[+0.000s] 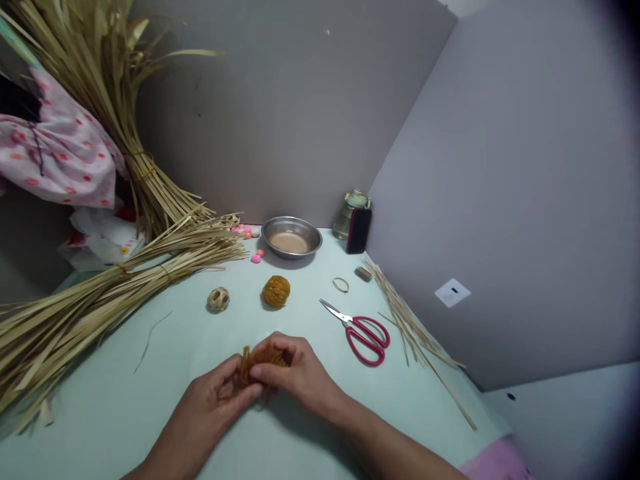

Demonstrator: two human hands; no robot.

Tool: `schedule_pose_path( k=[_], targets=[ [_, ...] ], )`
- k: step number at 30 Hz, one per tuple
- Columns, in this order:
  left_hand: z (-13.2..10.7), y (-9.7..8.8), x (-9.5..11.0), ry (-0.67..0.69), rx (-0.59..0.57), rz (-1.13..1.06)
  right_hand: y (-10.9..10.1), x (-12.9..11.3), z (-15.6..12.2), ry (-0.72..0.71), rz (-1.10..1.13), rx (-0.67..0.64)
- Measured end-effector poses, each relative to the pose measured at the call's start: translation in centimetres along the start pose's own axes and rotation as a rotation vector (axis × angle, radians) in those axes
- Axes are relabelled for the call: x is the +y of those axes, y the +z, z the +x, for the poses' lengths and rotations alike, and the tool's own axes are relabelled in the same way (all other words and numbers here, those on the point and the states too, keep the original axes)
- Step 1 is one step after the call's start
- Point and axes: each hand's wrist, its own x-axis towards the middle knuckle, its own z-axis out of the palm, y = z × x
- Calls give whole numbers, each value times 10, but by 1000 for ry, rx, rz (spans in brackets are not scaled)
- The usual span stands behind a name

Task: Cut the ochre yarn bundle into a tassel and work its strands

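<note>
Both of my hands meet over the near middle of the table, closed around a brownish-gold bundle of yarn or cord [246, 365]. My left hand [216, 393] pinches its left side. On the right side, my right hand [295, 373] grips it with thumb and fingers, and they cover much of it. Beyond the hands lies a ball of the same brownish-gold cord [277, 292]. Left of that sits a small openwork woven ball [219, 299] of pale strips. Red-handled scissors [357, 331] rest to the right, blades slightly apart.
A metal bowl [292, 256] of cloudy liquid stands at the back, beside pink pieces [257, 259]. Bundled dry strips [115, 293] cover the left. A phone [359, 231] leans on a glass jar [343, 221]. Loose strips [410, 313], a thread spool [364, 274] and a ring [341, 285] lie right.
</note>
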Motion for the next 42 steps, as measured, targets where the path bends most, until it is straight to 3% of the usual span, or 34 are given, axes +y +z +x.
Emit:
schedule_pose_path(
  k=[5, 9, 12, 16, 19, 22, 27, 31, 34, 38, 40, 42],
  targets=[
    [-3, -6, 11, 24, 65, 134, -4, 3, 7, 15, 228, 114],
    [-4, -15, 12, 52, 100, 202, -3, 0, 6, 36, 304, 134],
    [-4, -19, 8, 37, 208, -4, -2, -2, 4, 57, 332, 137],
    [-2, -21, 13, -58, 361, -471, -1, -1, 3, 79, 360, 147],
    [-3, -22, 20, -30, 306, -625, 0, 1, 3, 88, 374, 120],
    [-6, -22, 21, 13, 197, -476, 1, 1, 3, 85, 385, 95],
    [-3, -21, 9, 46, 160, -31, 3, 2, 2, 66, 382, 93],
    [-1, -18, 9, 66, 6, 147, 1, 6, 3, 80, 299, 67],
    [-2, -17, 12, 65, 4, 204, -3, 5, 2, 9, 87, 103],
    [-4, -13, 7, 137, 86, 345, -2, -5, -8, -366, -410, 262],
    [-6, -9, 2, 253, 48, 439, 2, -8, -15, -430, -565, 173],
    [-6, -6, -3, 386, -41, 486, 6, -8, -19, -374, -630, -19]
  ],
)
